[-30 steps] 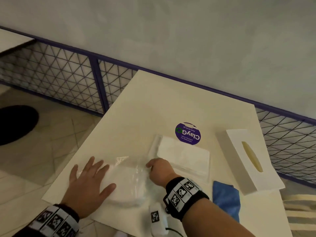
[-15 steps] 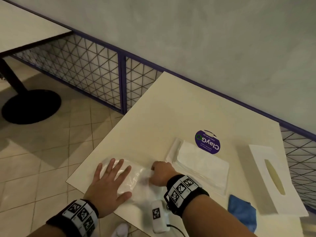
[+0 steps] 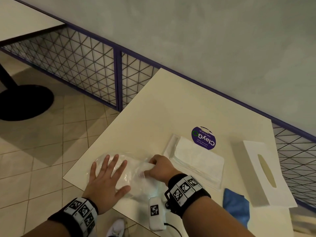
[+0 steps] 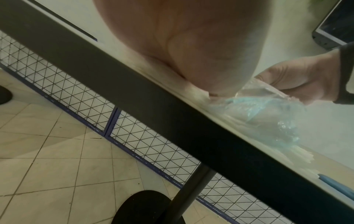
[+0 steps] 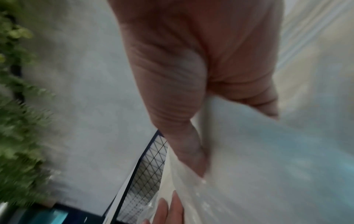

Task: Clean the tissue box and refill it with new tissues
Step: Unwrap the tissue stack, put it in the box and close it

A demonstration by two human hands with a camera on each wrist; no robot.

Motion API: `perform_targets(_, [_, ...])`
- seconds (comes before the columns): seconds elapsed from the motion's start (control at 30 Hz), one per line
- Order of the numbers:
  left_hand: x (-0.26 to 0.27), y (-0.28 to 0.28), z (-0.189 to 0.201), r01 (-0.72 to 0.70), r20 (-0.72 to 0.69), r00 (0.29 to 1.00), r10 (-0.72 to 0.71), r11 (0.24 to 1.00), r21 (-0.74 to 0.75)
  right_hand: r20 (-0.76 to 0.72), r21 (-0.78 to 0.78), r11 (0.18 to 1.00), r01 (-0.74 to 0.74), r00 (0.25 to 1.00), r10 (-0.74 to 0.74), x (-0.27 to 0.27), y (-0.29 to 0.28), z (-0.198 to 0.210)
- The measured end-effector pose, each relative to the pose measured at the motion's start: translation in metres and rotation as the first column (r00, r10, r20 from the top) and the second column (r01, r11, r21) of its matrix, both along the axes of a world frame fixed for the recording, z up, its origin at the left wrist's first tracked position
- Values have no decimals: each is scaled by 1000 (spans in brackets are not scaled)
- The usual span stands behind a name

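Observation:
A clear plastic pack of white tissues (image 3: 135,175) lies at the table's near left corner. My left hand (image 3: 109,170) lies flat on it with fingers spread, pressing it down. My right hand (image 3: 153,168) is curled and pinches the plastic wrap (image 4: 268,97) at the pack's right end (image 5: 229,136). A loose stack of white tissues (image 3: 196,161) lies just to the right. The white tissue box (image 3: 266,173), slot up, stands at the table's right side.
A blue cloth (image 3: 237,206) lies at the near right, beside the box. A round purple sticker (image 3: 203,137) is on the cream table (image 3: 171,106). A purple wire-mesh fence (image 3: 85,65) runs behind, with tiled floor and another table's black base (image 3: 22,103) to the left.
The head view has swung left and closer. My left hand stays flat on the pack while my right hand has tugged the wrap slightly rightward.

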State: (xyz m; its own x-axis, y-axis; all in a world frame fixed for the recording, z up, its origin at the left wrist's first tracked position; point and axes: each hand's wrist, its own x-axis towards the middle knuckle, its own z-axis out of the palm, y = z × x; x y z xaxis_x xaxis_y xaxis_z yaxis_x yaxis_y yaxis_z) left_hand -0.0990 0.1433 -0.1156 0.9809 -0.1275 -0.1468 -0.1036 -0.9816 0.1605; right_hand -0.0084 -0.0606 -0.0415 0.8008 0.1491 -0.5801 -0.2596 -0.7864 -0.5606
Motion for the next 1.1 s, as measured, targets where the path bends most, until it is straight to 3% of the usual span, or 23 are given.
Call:
perform_targets(0.1, [1, -1, 0, -22, 4, 1000, 22, 1000, -11, -71, 131, 975, 179, 983, -171, -7, -4, 2])
perform_targets(0.3, [1, -3, 2, -40, -22, 999, 39, 999, -31, -149, 182, 954, 238, 966, -212, -16, -6, 6])
perform_targets(0.43, [1, -6, 6, -59, -36, 998, 57, 997, -51, -201, 269, 898, 349, 932, -302, -23, -9, 3])
perform_targets(0.67, [1, -10, 3, -143, 1, 990, 143, 986, -86, -146, 299, 891, 341, 939, -311, -35, -5, 3])
perform_targets(0.8, [0, -11, 5, -176, -29, 984, 174, 977, -123, 36, 303, 914, 270, 955, -294, -41, -4, 5])
perform_targets(0.93, [-1, -11, 7, -188, -62, 982, 180, 971, -149, 226, 243, 921, 304, 906, -359, -42, -5, 3])
perform_targets(1.0, [-2, -12, 8, -188, -77, 981, 177, 969, -158, 235, 206, 938, 279, 916, -324, -41, -5, 4])
perform_targets(1.1, [-3, -14, 8, -181, -105, 981, 165, 970, -163, 103, 189, 956, 226, 963, -248, -39, -5, 0])
